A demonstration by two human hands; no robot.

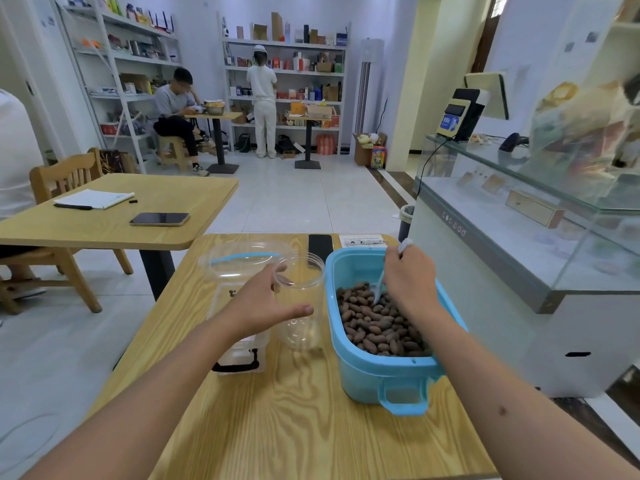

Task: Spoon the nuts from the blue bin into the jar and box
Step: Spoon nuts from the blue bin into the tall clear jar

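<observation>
Head view, left hand (pixel 266 303) grip wrapped around clear jar (pixel 300 303), right hand (pixel 408 275) grip holding spoon (pixel 379 285) in nuts (pixel 377 323), blue bin (pixel 377 372) on table (pixel 311 427).

Single head view, facing forward-down over near table (pixel 311 410); far room edges seemingly wide-angle distorted.
</observation>
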